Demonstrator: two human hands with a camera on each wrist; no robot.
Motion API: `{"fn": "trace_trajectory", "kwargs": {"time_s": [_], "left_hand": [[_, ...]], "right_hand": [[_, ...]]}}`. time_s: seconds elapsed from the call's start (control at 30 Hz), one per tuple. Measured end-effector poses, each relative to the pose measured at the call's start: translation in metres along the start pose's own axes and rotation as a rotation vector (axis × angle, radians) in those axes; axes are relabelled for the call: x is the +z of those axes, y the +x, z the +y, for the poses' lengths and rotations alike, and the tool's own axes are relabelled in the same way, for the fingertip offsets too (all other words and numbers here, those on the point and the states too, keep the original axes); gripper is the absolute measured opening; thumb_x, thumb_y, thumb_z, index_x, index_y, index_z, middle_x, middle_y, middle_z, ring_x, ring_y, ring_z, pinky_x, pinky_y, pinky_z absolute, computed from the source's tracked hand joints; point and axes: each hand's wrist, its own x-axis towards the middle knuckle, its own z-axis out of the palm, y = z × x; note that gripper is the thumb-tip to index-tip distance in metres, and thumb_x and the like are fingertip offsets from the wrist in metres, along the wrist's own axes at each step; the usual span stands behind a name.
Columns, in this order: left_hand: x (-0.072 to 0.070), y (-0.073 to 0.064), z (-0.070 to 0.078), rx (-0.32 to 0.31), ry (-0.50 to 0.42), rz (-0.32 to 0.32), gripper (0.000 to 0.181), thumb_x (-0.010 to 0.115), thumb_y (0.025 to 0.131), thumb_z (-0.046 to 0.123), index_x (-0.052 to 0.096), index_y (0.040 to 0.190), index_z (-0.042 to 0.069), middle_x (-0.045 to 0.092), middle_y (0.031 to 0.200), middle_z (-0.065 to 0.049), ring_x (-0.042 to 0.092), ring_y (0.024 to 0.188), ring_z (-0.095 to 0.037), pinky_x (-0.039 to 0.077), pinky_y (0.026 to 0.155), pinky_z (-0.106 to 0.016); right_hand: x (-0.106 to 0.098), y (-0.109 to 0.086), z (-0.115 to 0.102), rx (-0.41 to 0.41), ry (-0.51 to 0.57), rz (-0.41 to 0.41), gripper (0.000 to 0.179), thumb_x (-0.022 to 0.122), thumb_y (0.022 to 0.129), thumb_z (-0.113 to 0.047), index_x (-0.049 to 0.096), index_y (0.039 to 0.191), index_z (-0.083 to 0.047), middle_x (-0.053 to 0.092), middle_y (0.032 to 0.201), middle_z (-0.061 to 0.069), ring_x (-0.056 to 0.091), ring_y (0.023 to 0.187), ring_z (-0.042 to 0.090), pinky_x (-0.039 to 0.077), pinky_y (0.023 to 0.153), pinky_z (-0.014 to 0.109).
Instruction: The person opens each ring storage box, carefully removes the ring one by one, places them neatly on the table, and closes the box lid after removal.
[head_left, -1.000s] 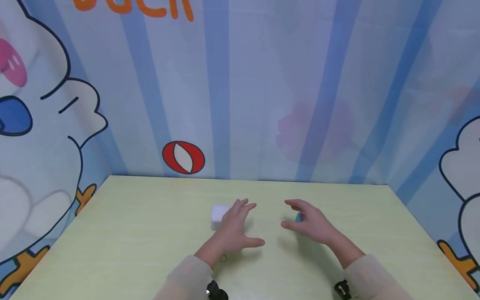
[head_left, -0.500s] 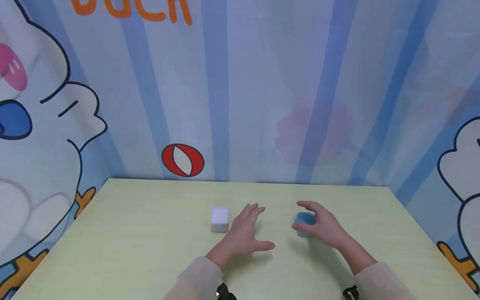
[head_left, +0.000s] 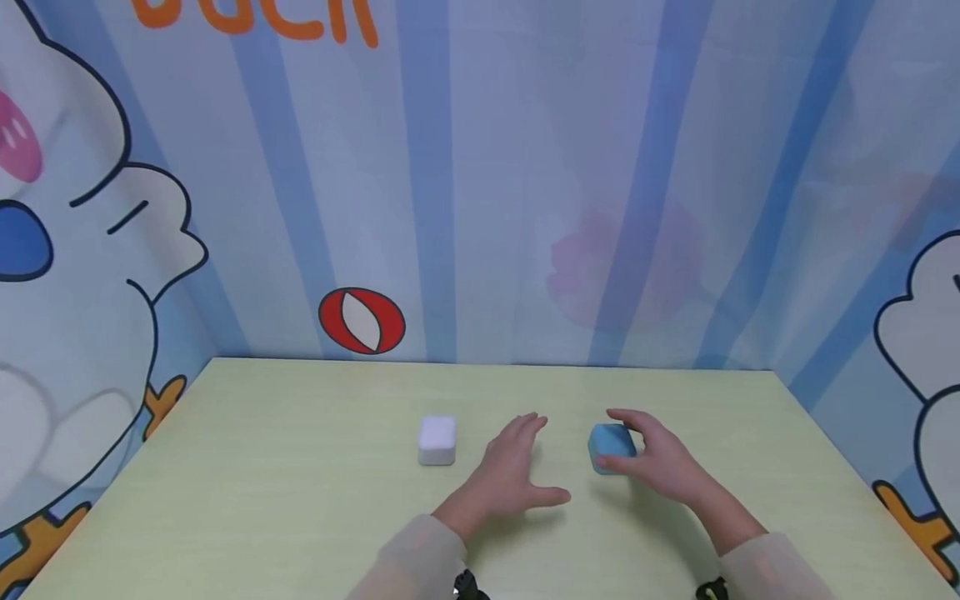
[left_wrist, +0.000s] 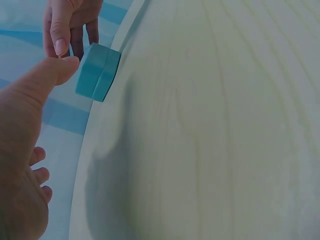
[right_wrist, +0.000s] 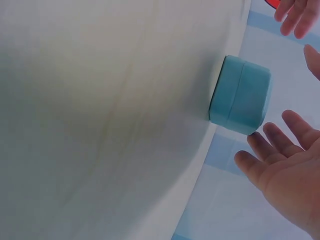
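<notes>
A small blue box [head_left: 611,448] with rounded corners stands on the table, right of the middle in the head view. A seam runs around its side in the right wrist view. My right hand [head_left: 663,467] is at the box's right side, thumb in front and fingers behind, spread apart. In the right wrist view its fingertips [right_wrist: 255,137] lie close to the box; whether they touch it I cannot tell. My left hand [head_left: 512,471] hovers over the table to the left of the blue box, fingers extended and thumb out, holding nothing.
A white rounded box [head_left: 437,440] stands on the table left of my left hand. The pale yellow table [head_left: 300,492] ends at a blue striped backdrop [head_left: 495,183] printed with cartoon figures. Dark straps sit at both wrists, by the sleeves.
Both hands have shifted right in the head view. The right hand has drawn rightward off the blue box, uncovering more of it. The white box, partly hidden earlier, is now fully visible.
</notes>
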Motion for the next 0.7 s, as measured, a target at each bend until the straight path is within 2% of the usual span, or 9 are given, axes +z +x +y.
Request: {"fn": "trace_trajectory", "kwargs": {"time_s": [0.17, 0.43, 0.7], "left_hand": [[0.006, 0.002, 0.003, -0.006, 0.003, -0.009, 0.093, 0.075, 0.075, 0.046, 0.029, 0.146, 0.008, 0.029, 0.153, -0.011, 0.026, 0.142, -0.029, 0.026, 0.113, -0.051], [0.013, 0.007, 0.009, -0.032, -0.014, -0.025, 0.095, 0.075, 0.076, 0.047, 0.026, 0.148, 0.008, 0.03, 0.153, -0.01, 0.026, 0.143, -0.029, 0.025, 0.114, -0.05], [0.019, 0.013, 0.018, -0.024, 0.005, -0.039, 0.092, 0.073, 0.077, 0.046, 0.027, 0.147, 0.007, 0.031, 0.152, -0.011, 0.028, 0.141, -0.028, 0.026, 0.114, -0.048]], "right_hand": [[-0.003, -0.003, 0.003, 0.026, 0.003, -0.031, 0.077, 0.074, 0.08, -0.039, 0.04, 0.141, -0.005, 0.04, 0.143, 0.023, 0.04, 0.128, 0.046, 0.038, 0.098, 0.061], [-0.009, 0.0, 0.012, 0.003, -0.01, -0.046, 0.081, 0.075, 0.078, -0.038, 0.039, 0.141, -0.001, 0.04, 0.143, 0.025, 0.039, 0.128, 0.049, 0.038, 0.098, 0.061], [-0.013, 0.003, 0.016, 0.029, -0.011, -0.105, 0.083, 0.075, 0.079, -0.039, 0.037, 0.141, 0.0, 0.038, 0.145, 0.026, 0.037, 0.13, 0.05, 0.039, 0.099, 0.06]]}}
